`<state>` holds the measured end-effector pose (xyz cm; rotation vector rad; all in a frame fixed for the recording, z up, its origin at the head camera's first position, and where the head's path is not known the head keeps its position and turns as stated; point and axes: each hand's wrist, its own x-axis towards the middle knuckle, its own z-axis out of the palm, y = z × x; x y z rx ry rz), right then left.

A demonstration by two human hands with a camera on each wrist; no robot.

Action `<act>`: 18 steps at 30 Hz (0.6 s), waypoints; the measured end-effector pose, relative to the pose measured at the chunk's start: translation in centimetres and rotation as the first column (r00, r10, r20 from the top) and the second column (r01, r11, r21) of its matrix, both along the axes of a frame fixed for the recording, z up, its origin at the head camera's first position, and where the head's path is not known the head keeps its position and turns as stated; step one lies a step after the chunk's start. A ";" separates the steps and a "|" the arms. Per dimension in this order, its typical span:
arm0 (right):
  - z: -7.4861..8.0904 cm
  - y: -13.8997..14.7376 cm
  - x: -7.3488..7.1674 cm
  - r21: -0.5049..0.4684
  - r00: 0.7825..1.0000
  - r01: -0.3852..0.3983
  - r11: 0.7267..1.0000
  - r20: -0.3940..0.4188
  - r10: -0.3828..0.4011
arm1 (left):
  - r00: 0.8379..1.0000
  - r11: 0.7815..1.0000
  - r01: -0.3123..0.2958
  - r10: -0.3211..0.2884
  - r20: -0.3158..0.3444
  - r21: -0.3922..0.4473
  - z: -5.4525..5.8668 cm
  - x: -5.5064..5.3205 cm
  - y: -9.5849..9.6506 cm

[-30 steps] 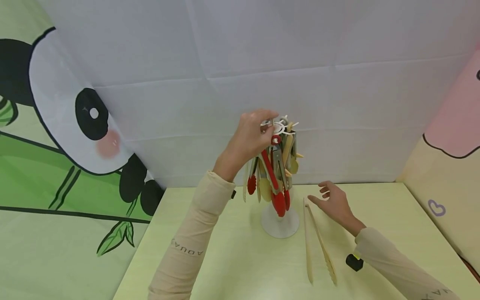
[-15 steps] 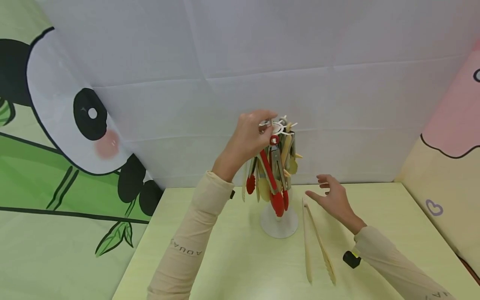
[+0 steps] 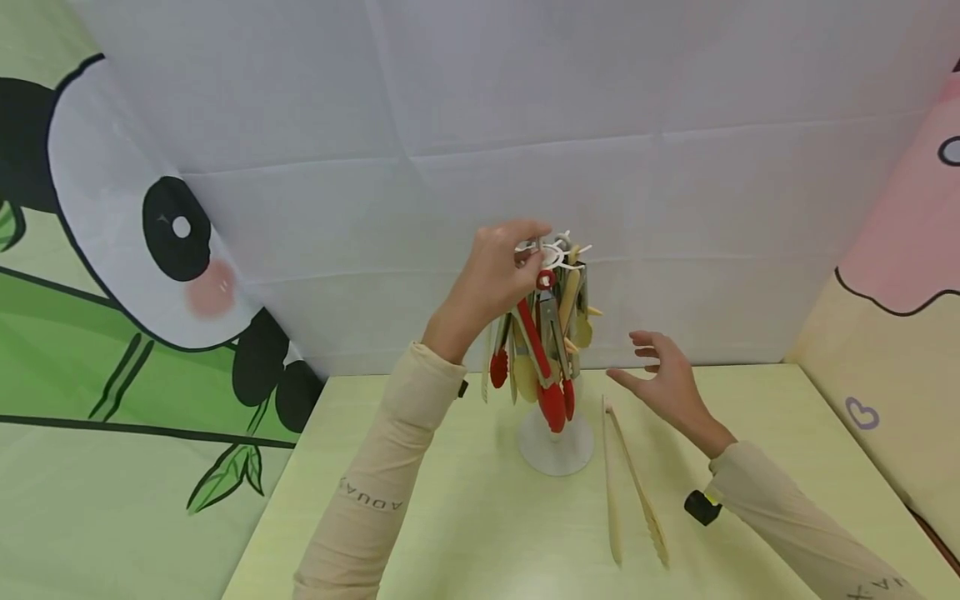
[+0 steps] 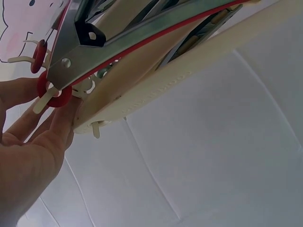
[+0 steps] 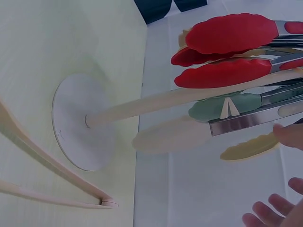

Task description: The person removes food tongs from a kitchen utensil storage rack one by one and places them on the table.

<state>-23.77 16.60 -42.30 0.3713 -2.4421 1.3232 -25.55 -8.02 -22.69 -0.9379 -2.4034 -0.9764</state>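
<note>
A white rotating rack with a round base stands on the table, hung with several kitchen tongs. Red-tipped tongs hang at its front. My left hand is at the rack's top, thumb and fingers curled at the white hook ring. In the left wrist view, those fingers lie close to a red ring on a hook. My right hand is held in the air right of the rack, fingers apart, holding nothing. Beige tongs lie spread on the table below it.
The pale yellow table meets a white cloth backdrop behind the rack. A panda-printed cloth hangs at the left, and a pink-printed panel stands at the right. A wrist camera sits below my right wrist.
My right hand has risen slightly, away from the tongs lying on the table. My left hand stays at the rack's top. The whole view shifts a little.
</note>
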 end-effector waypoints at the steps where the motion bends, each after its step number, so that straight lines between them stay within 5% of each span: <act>1: 0.1 -0.1 0.0 -0.003 1.000 -0.002 1.000 -0.004 0.002 | 1.000 1.000 0.000 0.000 -0.001 0.000 0.0 0.0 0.0; 18: 2.7 -0.8 0.1 -0.051 0.998 -0.049 0.997 -0.029 0.048 | 1.000 1.000 -0.005 0.005 0.013 0.009 0.0 0.2 -0.1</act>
